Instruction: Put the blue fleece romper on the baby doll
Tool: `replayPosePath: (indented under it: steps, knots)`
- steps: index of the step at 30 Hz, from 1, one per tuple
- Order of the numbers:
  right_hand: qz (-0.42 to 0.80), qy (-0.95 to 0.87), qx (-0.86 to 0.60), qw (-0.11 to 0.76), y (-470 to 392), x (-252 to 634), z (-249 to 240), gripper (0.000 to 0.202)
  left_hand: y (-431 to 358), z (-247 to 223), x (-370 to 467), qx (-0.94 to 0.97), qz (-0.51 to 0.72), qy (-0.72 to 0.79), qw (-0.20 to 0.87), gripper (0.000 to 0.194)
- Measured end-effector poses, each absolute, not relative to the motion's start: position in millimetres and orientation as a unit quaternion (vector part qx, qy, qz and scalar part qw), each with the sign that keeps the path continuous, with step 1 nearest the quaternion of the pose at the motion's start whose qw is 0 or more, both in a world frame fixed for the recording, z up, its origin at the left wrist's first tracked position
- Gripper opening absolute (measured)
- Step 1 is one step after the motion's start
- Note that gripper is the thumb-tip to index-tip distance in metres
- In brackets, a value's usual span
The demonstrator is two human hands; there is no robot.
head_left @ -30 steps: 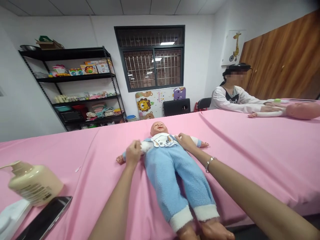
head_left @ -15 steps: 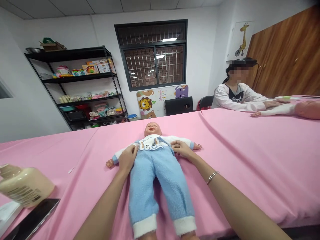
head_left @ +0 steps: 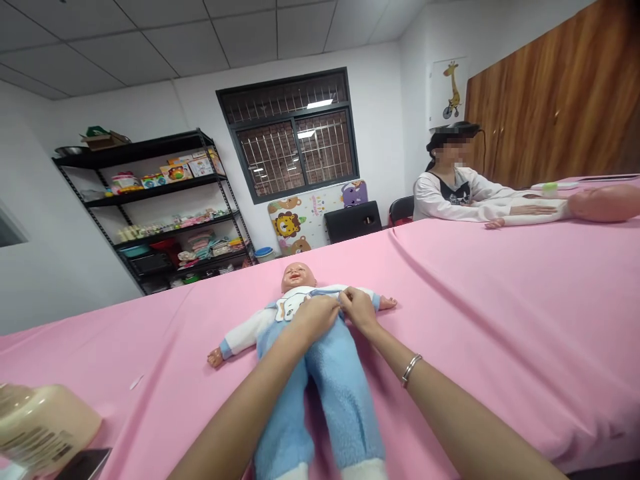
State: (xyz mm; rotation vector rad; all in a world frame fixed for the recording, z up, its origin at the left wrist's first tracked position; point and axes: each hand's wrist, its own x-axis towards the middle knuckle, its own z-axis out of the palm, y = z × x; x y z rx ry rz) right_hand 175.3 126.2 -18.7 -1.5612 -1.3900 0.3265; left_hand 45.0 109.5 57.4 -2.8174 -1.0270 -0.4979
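Note:
A baby doll (head_left: 297,277) lies on its back on the pink cloth, arms spread and head away from me. It wears a white top and light blue overalls (head_left: 340,380) with an animal face on the bib. My left hand (head_left: 320,317) reaches across the bib, its fingers closed at the overalls' right edge. Beside it, my right hand (head_left: 357,308), with a silver bangle on the wrist, pinches the same edge near the doll's chest. The fingertips of both hands nearly meet, and the fabric between them is partly hidden.
At the lower left are a cream bottle (head_left: 50,427) and a dark phone (head_left: 85,465). Across the table (head_left: 475,300) on the right, a person (head_left: 447,187) touches another doll (head_left: 600,203). Behind stand a black shelf (head_left: 145,173) and a chair.
My left hand has moved right, from the doll's left-side edge in view across the bib to beside my right hand. The camera view has tilted up, showing more ceiling.

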Motion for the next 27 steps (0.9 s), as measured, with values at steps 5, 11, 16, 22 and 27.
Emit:
replayPosePath:
  steps: [5,11,16,22,27]
  knots:
    - [0.0,-0.61,-0.655,0.446,116.5,184.8,-5.5,0.025,133.7,44.0,69.1,-0.856,-0.134,-0.479,0.141,0.031]
    - [-0.012,-0.603,-0.738,0.303,122.3,212.9,-27.3,0.066,138.2,18.6,53.5,-0.82,-0.234,-0.497,0.159,0.036]
    - [-0.003,-0.512,-0.805,0.299,121.6,222.3,-25.4,0.039,130.1,25.8,45.7,-0.834,-0.267,-0.468,0.116,0.04]
    - [-0.233,-0.428,-0.726,0.485,114.1,208.4,-2.5,0.032,122.6,30.1,47.2,-0.841,-0.286,-0.45,0.085,0.049]
    - [-0.015,-0.429,-0.62,0.656,120.8,207.5,-5.5,0.086,122.3,29.4,48.8,-0.842,-0.27,-0.46,0.086,0.044]
